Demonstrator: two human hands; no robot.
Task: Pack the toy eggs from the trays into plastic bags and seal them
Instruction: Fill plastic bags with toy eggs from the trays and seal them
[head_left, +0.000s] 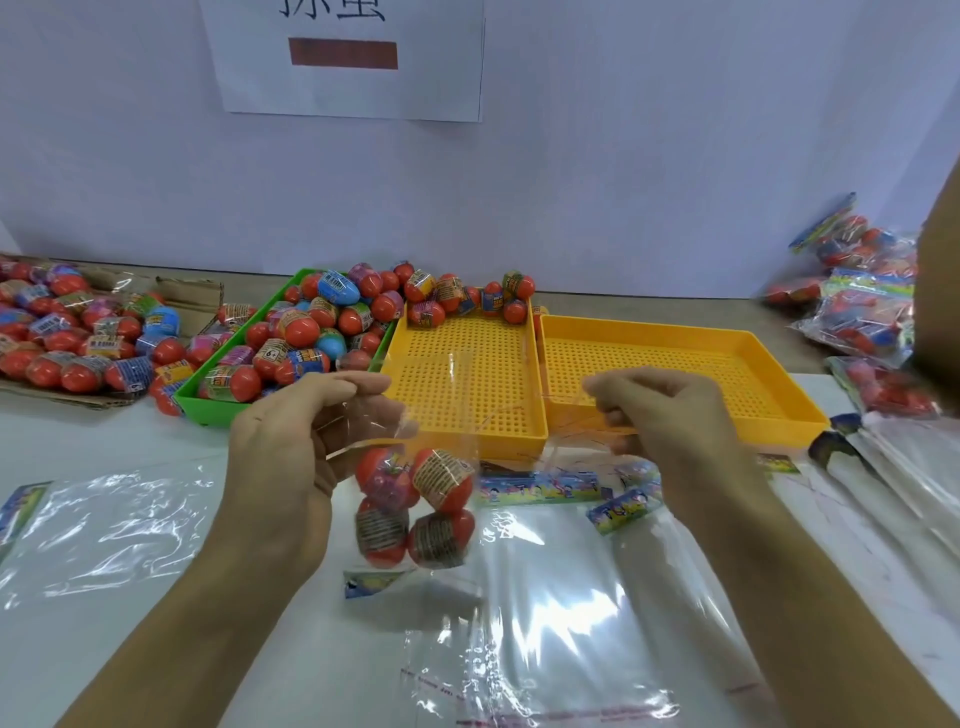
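Nearest the camera, a flat clear plastic bag with a printed adhesive strip (545, 649) lay on the white table (130, 649), between two bare forearms that reached forward from the bottom corners. Just beyond it hung the clear plastic bag holding four red toy eggs (415, 506), lifted off the table, its eggs stacked two over two and its open top stretched wide between both hands. The left hand (296, 431) was raised with its palm side turned inward, its thumb and curled fingers pinching the bag's left top edge. The right hand (660, 415) was held at about the same height, knuckles toward the camera, fingers curled and pinching the film at the bag's right top edge.

Behind the hands sat two yellow perforated plastic trays side by side: the left yellow tray (467, 374) held a small cluster of red toy eggs (467, 299) along its far edge, and the right yellow tray (675, 369) stood touching it. A green plastic tray heaped with eggs (306, 332) stood just to the left. More loose eggs on flattened cardboard (72, 332) lay at the far left. Packed bags of eggs (862, 301) were piled at the right edge, another empty clear bag (104, 525) lay at the left, and a white paper sign (348, 57) hung on the wall.
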